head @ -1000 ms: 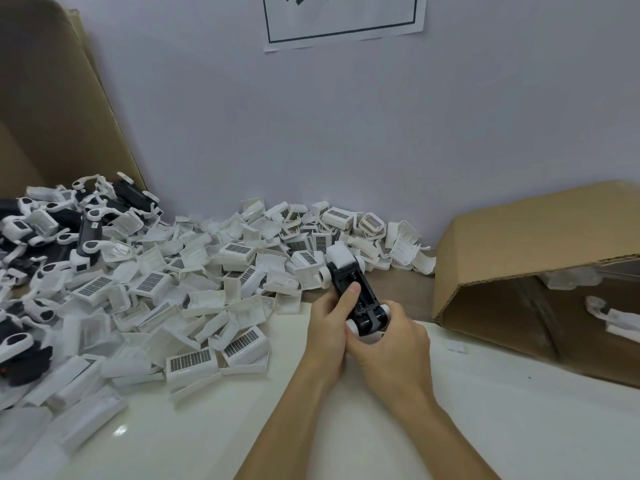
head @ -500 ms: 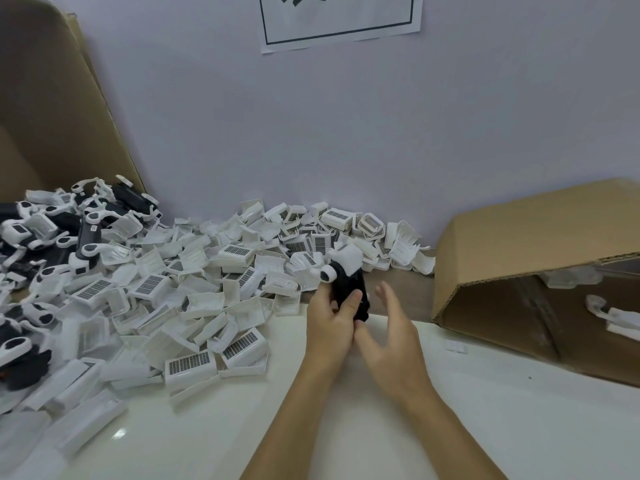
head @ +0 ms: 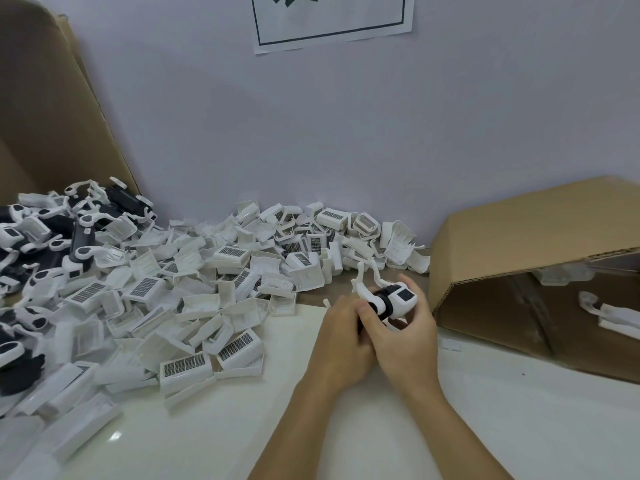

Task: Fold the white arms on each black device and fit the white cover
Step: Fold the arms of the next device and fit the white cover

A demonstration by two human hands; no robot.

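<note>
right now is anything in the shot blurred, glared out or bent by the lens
Head view: both hands, left hand and right hand, and the device they hold are slightly motion-soft; a small glare spot sits on the glossy table; the wide lens bows the cardboard box and frame edges; light is soft and even.

Soft even light, wide-angle edge bending

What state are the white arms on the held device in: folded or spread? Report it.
Spread: two white arms stick up and away from the device that both hands hold.

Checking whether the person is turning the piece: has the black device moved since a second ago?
Yes. The black device has shifted right, toward the cardboard box.
</note>
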